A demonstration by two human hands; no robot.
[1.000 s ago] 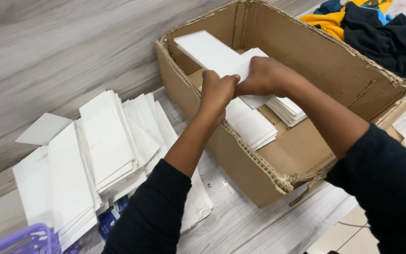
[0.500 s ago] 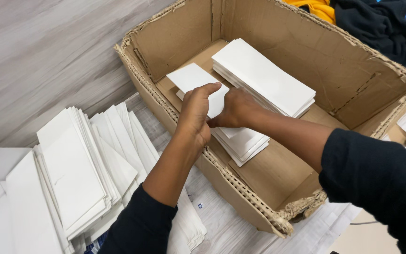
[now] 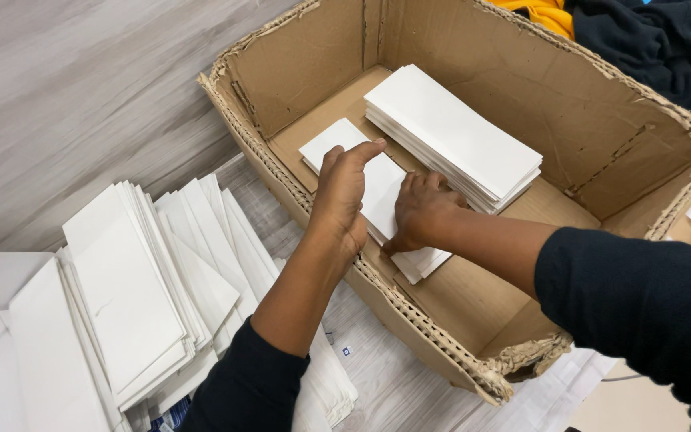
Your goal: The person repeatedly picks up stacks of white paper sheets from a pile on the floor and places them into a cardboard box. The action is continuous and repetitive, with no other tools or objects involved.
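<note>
Under both palms, the short white stack now lies flat on the cardboard box floor. I've lowered it; left hand and right hand press open-fingered, clasping nothing. Taller stack sits just beyond my right fingers.

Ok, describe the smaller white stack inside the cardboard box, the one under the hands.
The smaller white stack is a low pile of long, plain white paper pieces, lying flat on the floor of the cardboard box near its front wall, edges slightly fanned at the near end. The left hand rests on its left edge, the right hand presses flat on its near end. A taller white stack lies beside it.
</note>
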